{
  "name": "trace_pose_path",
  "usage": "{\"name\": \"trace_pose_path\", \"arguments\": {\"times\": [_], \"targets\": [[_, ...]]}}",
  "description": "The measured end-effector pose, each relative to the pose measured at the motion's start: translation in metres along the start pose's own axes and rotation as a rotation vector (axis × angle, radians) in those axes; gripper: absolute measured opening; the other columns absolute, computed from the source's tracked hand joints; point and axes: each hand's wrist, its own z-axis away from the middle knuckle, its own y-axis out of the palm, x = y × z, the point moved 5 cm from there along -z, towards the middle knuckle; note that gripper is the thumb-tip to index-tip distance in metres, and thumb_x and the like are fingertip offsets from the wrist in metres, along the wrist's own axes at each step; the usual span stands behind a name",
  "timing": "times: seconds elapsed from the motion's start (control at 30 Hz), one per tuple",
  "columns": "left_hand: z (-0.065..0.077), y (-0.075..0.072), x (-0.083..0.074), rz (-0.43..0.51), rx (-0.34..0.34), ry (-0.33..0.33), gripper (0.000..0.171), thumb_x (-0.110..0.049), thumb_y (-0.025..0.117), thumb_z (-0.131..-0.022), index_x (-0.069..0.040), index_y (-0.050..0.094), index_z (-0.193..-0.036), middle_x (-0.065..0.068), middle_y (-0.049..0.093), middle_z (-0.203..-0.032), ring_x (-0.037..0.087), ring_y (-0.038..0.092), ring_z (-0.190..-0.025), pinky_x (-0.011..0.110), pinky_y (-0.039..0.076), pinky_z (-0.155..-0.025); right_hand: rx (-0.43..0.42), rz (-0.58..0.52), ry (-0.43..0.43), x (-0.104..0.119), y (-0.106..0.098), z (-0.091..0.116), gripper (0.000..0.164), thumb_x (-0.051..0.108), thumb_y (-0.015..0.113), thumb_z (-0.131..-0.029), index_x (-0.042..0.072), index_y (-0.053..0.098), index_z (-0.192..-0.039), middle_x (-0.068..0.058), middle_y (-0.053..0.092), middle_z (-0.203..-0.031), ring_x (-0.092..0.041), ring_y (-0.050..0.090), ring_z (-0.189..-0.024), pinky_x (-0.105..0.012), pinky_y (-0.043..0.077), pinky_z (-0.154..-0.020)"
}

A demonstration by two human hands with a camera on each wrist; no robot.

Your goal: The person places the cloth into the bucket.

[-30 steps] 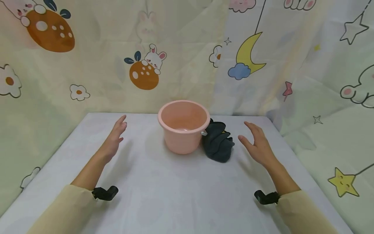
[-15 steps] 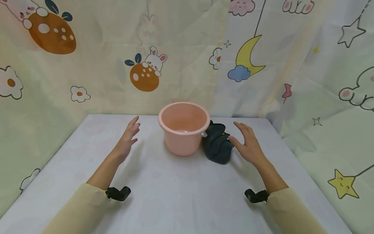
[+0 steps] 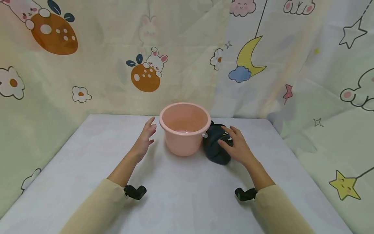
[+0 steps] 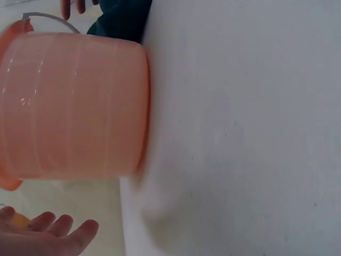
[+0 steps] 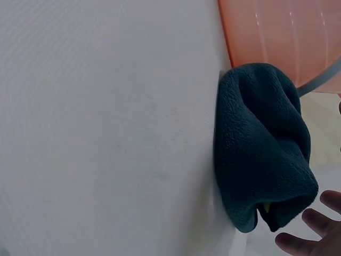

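A pink plastic bucket point(image 3: 183, 143) stands upright at the back middle of the table, its grey handle point(image 5: 322, 76) hanging on the right side. Against its right side lies a bunched dark green cloth point(image 3: 214, 148), soft and towel-like in the right wrist view. My left hand point(image 3: 143, 140) is just left of the bucket, fingers extended, apart from the wall and holding nothing. My right hand point(image 3: 239, 149) hovers at the cloth's right side, fingers spread and slightly bent; a small gap shows between fingertips point(image 5: 292, 244) and cloth in the right wrist view.
The white-covered table point(image 3: 187, 201) extends toward me and to both sides. Behind it hangs a printed curtain point(image 3: 187, 74) with cartoon rabbits, stars and a moon. Each wrist carries a small black camera point(image 3: 135, 192).
Both hands have moved inward, the left one rightward to the bucket's side and the right one leftward to the cloth. Bucket and cloth stay where they were.
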Motion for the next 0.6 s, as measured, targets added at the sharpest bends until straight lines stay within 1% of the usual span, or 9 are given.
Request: {"name": "trace_pose_path", "arguments": {"times": [0.07,0.27,0.4,0.5,0.6], "targets": [[-0.003,0.005,0.001,0.014,0.001,-0.003,0.072,-0.052,0.029,-0.104,-0.026,0.005,-0.168,0.009,0.002,-0.174,0.039,0.012,-0.160,0.068,0.017,-0.123,0.018,0.002,-0.003,0.000,0.004,-0.001,0.066,0.039,0.061,-0.102,0.018,0.038,-0.160,-0.029,0.021,-0.167,-0.054,0.024,-0.151,-0.074,0.028,-0.115],[-0.011,0.018,-0.001,0.048,-0.021,0.006,0.072,-0.051,0.032,-0.104,-0.030,0.006,-0.167,0.011,0.017,-0.170,0.035,0.019,-0.158,0.069,0.021,-0.120,0.059,0.006,-0.008,0.001,0.015,-0.004,0.067,0.040,0.063,-0.101,0.019,0.039,-0.160,-0.030,0.020,-0.166,-0.056,0.025,-0.150,-0.076,0.028,-0.113],[-0.014,0.024,-0.003,0.064,-0.049,0.013,0.071,-0.050,0.035,-0.103,-0.031,0.008,-0.167,0.009,0.018,-0.170,0.032,0.024,-0.156,0.069,0.025,-0.118,0.096,0.037,-0.001,-0.001,0.021,-0.006,0.069,0.041,0.064,-0.100,0.018,0.039,-0.160,-0.030,0.020,-0.166,-0.057,0.026,-0.149,-0.076,0.029,-0.113],[-0.015,0.027,-0.002,0.080,-0.069,0.000,0.072,-0.048,0.037,-0.103,-0.032,0.007,-0.167,0.008,0.019,-0.170,0.032,0.026,-0.155,0.069,0.027,-0.118,0.143,0.049,0.021,-0.003,0.027,-0.007,0.072,0.043,0.065,-0.099,0.020,0.037,-0.161,-0.030,0.019,-0.167,-0.057,0.025,-0.150,-0.077,0.030,-0.112],[-0.017,0.030,0.000,0.089,-0.085,-0.011,0.073,-0.045,0.040,-0.104,-0.033,0.006,-0.167,0.011,0.025,-0.167,0.032,0.029,-0.153,0.069,0.029,-0.117,0.197,0.036,0.044,-0.005,0.031,-0.008,0.076,0.043,0.067,-0.097,0.022,0.035,-0.162,-0.030,0.016,-0.168,-0.057,0.023,-0.151,-0.077,0.029,-0.112]]}}
